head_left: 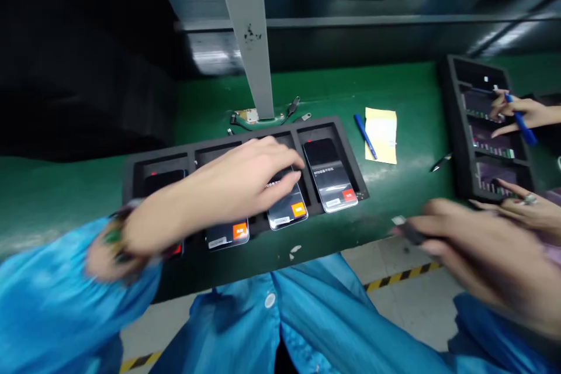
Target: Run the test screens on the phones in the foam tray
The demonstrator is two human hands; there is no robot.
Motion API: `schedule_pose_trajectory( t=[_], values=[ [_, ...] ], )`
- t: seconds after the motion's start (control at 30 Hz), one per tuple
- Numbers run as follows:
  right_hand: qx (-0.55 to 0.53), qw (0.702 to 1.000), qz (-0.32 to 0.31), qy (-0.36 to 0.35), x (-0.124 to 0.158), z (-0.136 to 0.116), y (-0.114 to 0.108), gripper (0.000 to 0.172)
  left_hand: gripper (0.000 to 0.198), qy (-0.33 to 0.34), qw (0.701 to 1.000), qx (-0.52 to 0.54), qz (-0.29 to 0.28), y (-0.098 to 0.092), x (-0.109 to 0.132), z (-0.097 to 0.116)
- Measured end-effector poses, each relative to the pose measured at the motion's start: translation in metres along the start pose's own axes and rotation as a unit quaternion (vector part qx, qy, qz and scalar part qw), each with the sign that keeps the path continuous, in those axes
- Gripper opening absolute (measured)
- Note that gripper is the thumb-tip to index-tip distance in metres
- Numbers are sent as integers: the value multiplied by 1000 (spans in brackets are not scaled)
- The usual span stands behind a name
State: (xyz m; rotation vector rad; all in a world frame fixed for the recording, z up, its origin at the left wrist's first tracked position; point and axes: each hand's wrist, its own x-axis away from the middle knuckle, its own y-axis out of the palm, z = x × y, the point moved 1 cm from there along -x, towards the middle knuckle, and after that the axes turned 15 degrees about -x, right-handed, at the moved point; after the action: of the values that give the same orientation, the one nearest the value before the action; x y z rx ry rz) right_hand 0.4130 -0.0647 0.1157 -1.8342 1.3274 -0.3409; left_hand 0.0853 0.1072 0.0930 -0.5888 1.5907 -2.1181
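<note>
A black foam tray (351, 159) on the green bench holds several phones with lit screens and orange or red labels. Over the third phone from the left (287, 207) reaches my left hand (245, 178), its thumb and index finger apart above the screen; I cannot tell whether they touch it. The rightmost phone (331, 178) lies uncovered beside my fingertips. My forearm partly hides the second phone (225, 235) and the leftmost phone (169, 180). Off the bench's front edge on the right, my right hand (477, 239), blurred, pinches a small dark USB plug (412, 231) with a pale metal end.
A blue pen (365, 136) lies by a yellow paper (381, 137). Short cables (291, 108) sit behind the tray near a grey post (248, 29). At right, a co-worker's hands (526, 112) work over another black tray (451, 105), one holding a blue marker.
</note>
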Motion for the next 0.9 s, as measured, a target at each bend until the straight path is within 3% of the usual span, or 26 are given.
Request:
schedule_pose_trajectory(
  t=[0.1,0.2,0.27,0.53,0.9],
  values=[
    [-39,993,-114,16,4,25,45,24,44,6,999,-47,-22,33,-63,-14],
    [-29,992,-119,31,10,54,85,30,46,-16,997,-70,-34,57,-109,-20],
    [-20,993,-105,40,15,68,99,32,47,-36,996,-78,-37,63,-123,-21],
    [-19,997,-69,20,22,78,100,29,47,-33,998,-38,-32,68,-127,-26],
    [-72,994,-72,36,20,81,99,28,44,-20,1000,-8,-20,71,-128,-34]
  ],
)
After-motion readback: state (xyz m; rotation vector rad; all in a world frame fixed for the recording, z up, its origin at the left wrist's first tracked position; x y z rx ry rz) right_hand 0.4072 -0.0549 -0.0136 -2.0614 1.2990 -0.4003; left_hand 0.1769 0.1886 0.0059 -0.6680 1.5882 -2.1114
